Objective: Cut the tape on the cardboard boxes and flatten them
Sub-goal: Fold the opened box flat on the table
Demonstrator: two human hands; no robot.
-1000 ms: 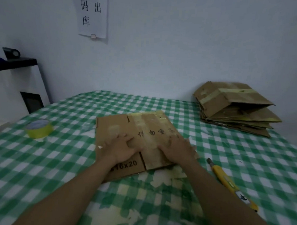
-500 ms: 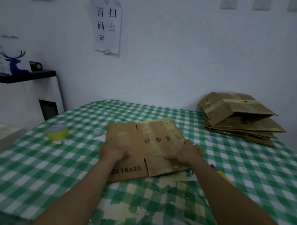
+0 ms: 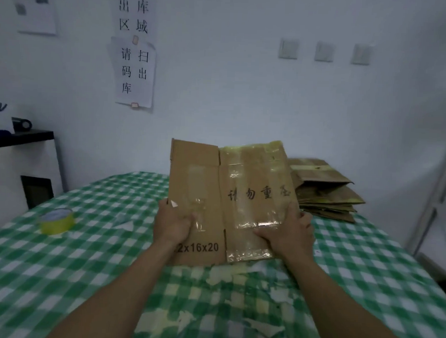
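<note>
A flattened brown cardboard box (image 3: pixel 231 184), printed "16x20" and with clear tape strips on its face, is lifted off the table and tilted up toward me. My left hand (image 3: pixel 172 224) grips its lower left edge, thumb on the front. My right hand (image 3: pixel 287 231) grips its lower right edge, thumb across the taped panel. A stack of flattened boxes (image 3: pixel 325 191) lies at the back right of the table, partly hidden behind the held box. No cutter is in view.
The table carries a green and white checked cloth (image 3: pixel 90 260) with worn patches near me. A yellow tape roll (image 3: pixel 57 220) sits at the left. A white cabinet (image 3: pixel 25 165) stands at the far left, and a wall with paper notices behind.
Both hands went from pressing the flat box on the table to gripping its sides and lifting it upright. My view has risen, and the yellow cutter has dropped from sight.
</note>
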